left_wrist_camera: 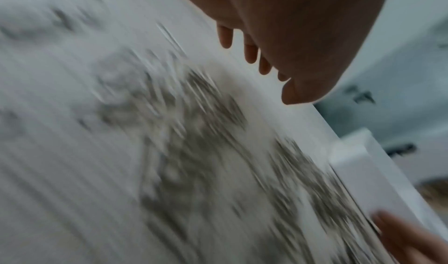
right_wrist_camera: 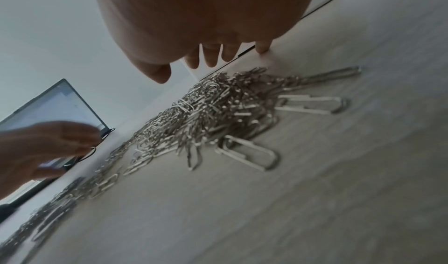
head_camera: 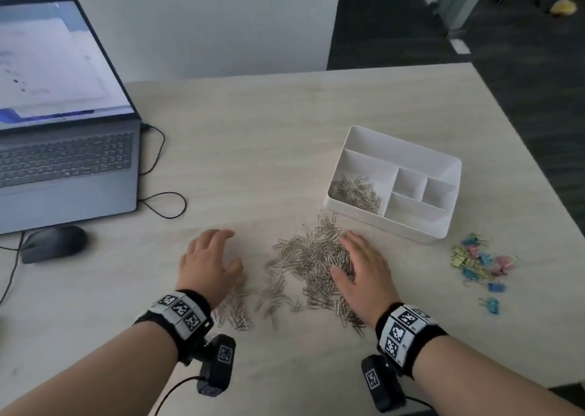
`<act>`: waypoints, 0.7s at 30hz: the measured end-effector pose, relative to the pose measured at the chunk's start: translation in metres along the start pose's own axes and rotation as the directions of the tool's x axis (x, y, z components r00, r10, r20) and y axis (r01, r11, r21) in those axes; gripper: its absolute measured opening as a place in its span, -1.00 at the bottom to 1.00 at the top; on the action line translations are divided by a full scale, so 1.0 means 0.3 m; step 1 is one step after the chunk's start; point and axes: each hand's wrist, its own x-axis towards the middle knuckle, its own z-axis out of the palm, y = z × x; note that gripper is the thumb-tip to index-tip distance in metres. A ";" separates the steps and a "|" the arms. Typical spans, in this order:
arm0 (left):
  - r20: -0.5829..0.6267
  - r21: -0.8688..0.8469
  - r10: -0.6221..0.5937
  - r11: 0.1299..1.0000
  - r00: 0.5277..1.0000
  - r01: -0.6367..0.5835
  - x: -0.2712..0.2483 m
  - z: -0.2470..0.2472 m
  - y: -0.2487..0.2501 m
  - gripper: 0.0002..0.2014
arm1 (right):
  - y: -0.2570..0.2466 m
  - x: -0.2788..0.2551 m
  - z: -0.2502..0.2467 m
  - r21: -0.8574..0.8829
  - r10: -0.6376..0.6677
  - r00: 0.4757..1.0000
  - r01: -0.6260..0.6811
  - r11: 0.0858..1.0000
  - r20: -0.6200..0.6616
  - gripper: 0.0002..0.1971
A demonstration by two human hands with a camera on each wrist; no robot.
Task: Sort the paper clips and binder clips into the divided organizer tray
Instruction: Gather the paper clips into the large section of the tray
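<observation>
Both hands lie spread, holding nothing: the right hand [head_camera: 361, 266] on the paper clips [head_camera: 304, 263], the left hand [head_camera: 210, 260] beside them. The tray [head_camera: 433, 228] stands behind the clips on the tabletop [head_camera: 253, 149].

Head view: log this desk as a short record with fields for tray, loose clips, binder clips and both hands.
tray: white, divided, right of centre; some paper clips in its near-left compartment, other compartments look empty
loose clips: silver pile spread on the desk in front of the tray
binder clips: coloured cluster on the desk, right of the tray
left hand: spread, at the pile's left edge
right hand: spread on the pile's right side
</observation>
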 end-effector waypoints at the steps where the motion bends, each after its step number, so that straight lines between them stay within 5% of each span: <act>1: -0.013 -0.005 -0.091 0.996 0.996 0.091 -0.001 -0.028 -0.057 -0.53 | -0.007 0.003 -0.006 -0.001 -0.014 1.000 0.014 1.000 -0.008 -0.41; 4: 0.042 -0.027 -0.289 0.957 0.956 0.290 -0.021 -0.091 -0.187 -0.65 | -0.029 0.015 -0.018 -0.014 -0.060 0.998 0.059 0.998 -0.026 -0.41; 8: 0.109 0.047 -0.353 0.936 0.929 0.350 -0.090 -0.102 -0.213 -0.73 | -0.059 0.032 -0.018 -0.030 -0.101 0.995 0.101 0.994 0.020 -0.46; 17: 0.176 0.014 -0.119 0.993 0.977 0.119 -0.114 0.022 0.014 -0.76 | -0.111 0.028 0.002 -0.049 -0.176 0.980 0.181 0.982 0.090 -0.56; 21: 0.228 -0.145 0.021 0.989 0.973 0.013 -0.090 0.010 0.043 -0.80 | -0.142 0.020 0.013 -0.048 -0.222 0.969 0.228 0.972 0.111 -0.58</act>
